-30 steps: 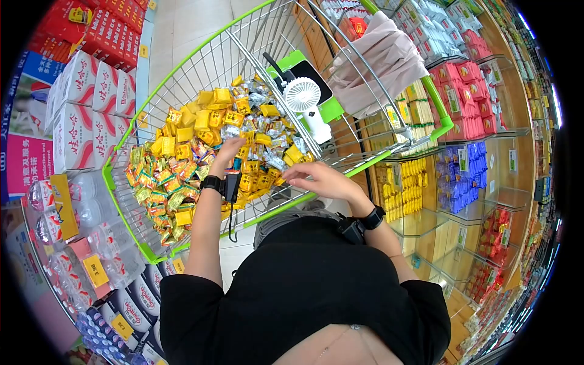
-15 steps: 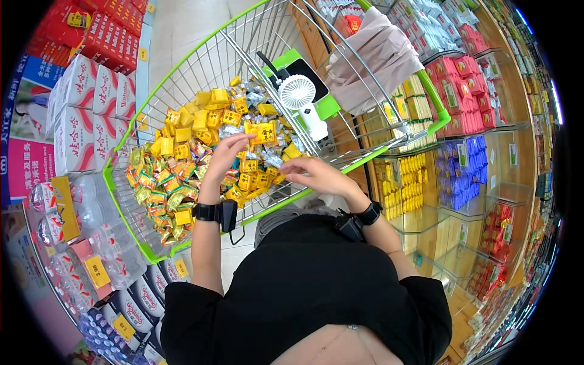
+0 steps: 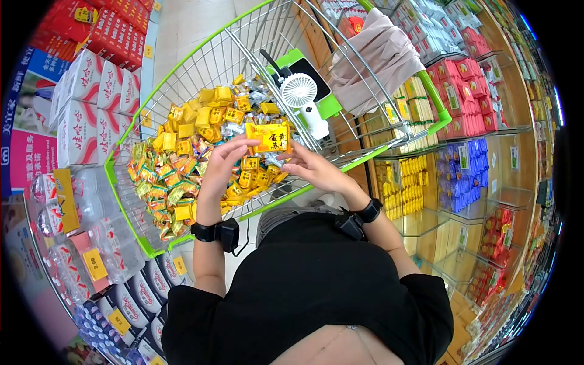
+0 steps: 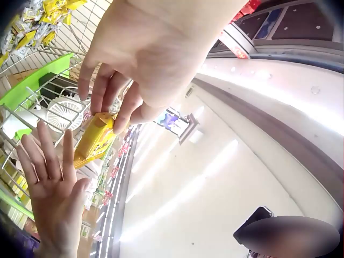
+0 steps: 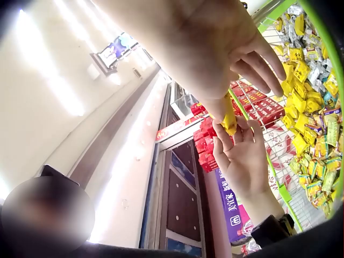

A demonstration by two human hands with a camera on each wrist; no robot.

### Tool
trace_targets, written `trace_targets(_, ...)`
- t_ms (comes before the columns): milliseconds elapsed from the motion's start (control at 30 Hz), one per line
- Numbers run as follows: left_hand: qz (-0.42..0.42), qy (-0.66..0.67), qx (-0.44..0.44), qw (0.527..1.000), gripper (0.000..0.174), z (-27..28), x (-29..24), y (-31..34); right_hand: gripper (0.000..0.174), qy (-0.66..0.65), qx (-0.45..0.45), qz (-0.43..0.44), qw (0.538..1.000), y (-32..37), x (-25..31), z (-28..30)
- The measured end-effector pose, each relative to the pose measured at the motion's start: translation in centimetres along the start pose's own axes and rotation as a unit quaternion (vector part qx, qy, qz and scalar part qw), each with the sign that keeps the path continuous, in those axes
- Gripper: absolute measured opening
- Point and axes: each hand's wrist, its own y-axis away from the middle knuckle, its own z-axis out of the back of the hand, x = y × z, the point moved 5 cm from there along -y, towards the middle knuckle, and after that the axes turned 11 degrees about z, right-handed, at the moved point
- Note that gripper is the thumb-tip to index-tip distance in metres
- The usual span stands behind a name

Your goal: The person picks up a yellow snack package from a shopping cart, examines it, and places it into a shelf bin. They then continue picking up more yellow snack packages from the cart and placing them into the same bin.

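My left hand (image 3: 222, 167) pinches one end of a yellow snack packet (image 3: 268, 137) between fingers and thumb, above the heap of snacks in the cart. In the left wrist view the packet (image 4: 97, 138) reaches from those fingertips toward my right hand (image 4: 54, 196). The fingers of my right hand (image 3: 316, 167) are fairly straight and spread, right beside the packet's other end. Under both hands lies a heap of small wrapped snacks (image 3: 164, 176), yellow, silver, orange and green. From the right wrist, the packet (image 5: 229, 117) is partly covered by my right thumb.
Green-edged wire shopping cart (image 3: 204, 55) around the heap. A white handheld fan (image 3: 307, 100) and a pinkish cloth (image 3: 377, 61) are at its handle end. Shelves of packaged snacks (image 3: 459, 97) stand to the right; white boxes (image 3: 82, 134) and bottled water (image 3: 100, 198) to the left.
My left hand was down at the heap, then lifted the yellow packet toward me. The packet now sits closer to my right hand, which moved slightly toward it.
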Motion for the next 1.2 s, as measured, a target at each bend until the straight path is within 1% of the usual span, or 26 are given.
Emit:
trace_targets(67, 0.003, -0.002, 0.000, 1.000, 0.023, -0.3, -0.2, 0.4, 0.061, -0.018, -0.011, -0.008, 1.000, 0.1, 0.7, 0.0)
trace_targets(100, 0.010, 0.008, 0.014, 1.000, 0.022, -0.5, -0.1, 0.5, 0.061, -0.018, -0.011, -0.007, 1.000, 0.0, 0.7, -0.1)
trace_targets(167, 0.017, 0.018, 0.026, 0.999, 0.022, -0.9, -0.2, 0.7, 0.062, -0.068, -0.043, 0.069, 0.994, -0.2, 1.5, 0.0)
trace_targets(233, -0.009, -0.003, 0.032, 0.999, 0.022, -1.3, -0.5, 0.9, 0.061, -0.090, -0.038, 0.062, 0.993, -0.1, 1.9, 0.2)
trace_targets(300, -0.009, -0.022, 0.031, 0.999, 0.021, -1.2, -0.2, 1.0, 0.061, -0.112, -0.032, 0.055, 0.992, -0.1, 2.0, 0.3)
trace_targets(367, -0.009, -0.042, 0.030, 0.999, 0.021, -1.3, -0.2, 1.2, 0.056, -0.131, -0.063, 0.078, 0.986, 0.0, 2.2, 0.5)
trace_targets(400, -0.009, -0.050, 0.040, 0.998, 0.021, -1.6, -0.3, 1.3, 0.056, -0.131, -0.062, 0.078, 0.986, 0.0, 2.5, 0.5)
trace_targets(467, -0.008, -0.058, 0.049, 0.997, 0.021, -1.9, -0.6, 1.5, 0.046, -0.131, -0.076, 0.060, 0.987, 0.2, 3.4, 0.6)
trace_targets(500, 0.003, -0.068, 0.055, 0.996, 0.020, -2.1, -0.8, 1.6, 0.046, -0.131, -0.075, 0.060, 0.987, 0.2, 3.3, 0.7)
trace_targets(567, 0.014, -0.078, 0.061, 0.995, 0.019, -1.9, -0.6, 1.6, 0.035, -0.071, -0.096, 0.037, 0.992, 0.3, 2.9, 1.0)
trace_targets(633, -0.032, -0.034, 0.098, 0.994, 0.020, -1.2, -0.5, 1.1, 0.032, -0.063, -0.090, 0.033, 0.993, 0.3, 2.4, 1.0)
trace_targets(667, -0.031, -0.033, 0.097, 0.994, 0.020, -0.8, -0.3, 0.7, 0.029, -0.054, -0.084, 0.029, 0.995, 0.3, 2.2, 1.0)
trace_targets(733, 0.006, 0.033, -0.005, 0.999, 0.022, 1.3, 0.5, -0.5, 0.028, -0.042, -0.068, 0.013, 0.997, 0.4, 1.8, 0.9)
trace_targets(767, 0.007, 0.033, -0.006, 0.999, 0.022, 1.8, 1.3, -1.1, 0.028, -0.030, -0.053, -0.002, 0.998, 0.5, 1.6, 0.8)
trace_targets(833, 0.054, 0.035, -0.069, 0.996, 0.023, 3.6, 3.9, -2.7, 0.028, -0.023, -0.053, 0.003, 0.998, 0.5, 1.7, 0.8)
trace_targets(867, 0.082, 0.001, -0.084, 0.993, 0.025, 4.1, 5.1, -3.4, 0.027, -0.015, -0.054, 0.007, 0.998, 0.4, 1.8, 0.8)
trace_targets(900, 0.083, 0.001, -0.087, 0.993, 0.025, 4.6, 6.7, -4.2, 0.027, -0.016, -0.051, 0.007, 0.999, 0.4, 1.7, 0.6)
trace_targets(967, 0.149, -0.081, -0.112, 0.979, 0.027, 5.9, 11.1, -5.9, 0.027, -0.029, -0.090, 0.026, 0.995, 0.3, 1.6, 0.8)
trace_targets(1000, 0.149, -0.080, -0.115, 0.979, 0.027, 6.1, 12.1, -6.3, 0.028, -0.034, -0.093, 0.038, 0.994, 0.2, 1.7, 0.7)
trace_targets(1067, 0.268, -0.053, -0.115, 0.955, 0.033, 6.3, 15.0, -6.9, 0.028, -0.052, -0.090, 0.029, 0.994, 0.2, 1.6, 0.6)
trace_targets(1100, 0.268, -0.052, -0.116, 0.955, 0.033, 6.6, 16.1, -7.6, 0.028, -0.069, -0.092, 0.020, 0.993, 0.2, 1.5, 0.6)
trace_targets(1167, 0.350, -0.073, -0.154, 0.921, 0.039, 7.6, 19.1, -8.5, 0.028, -0.066, -0.097, 0.015, 0.993, 0.1, 1.9, 0.5)
trace_targets(1200, 0.343, -0.084, -0.142, 0.925, 0.041, 7.8, 19.7, -8.8, 0.028, -0.063, -0.102, 0.012, 0.993, 0.2, 2.1, 0.5)
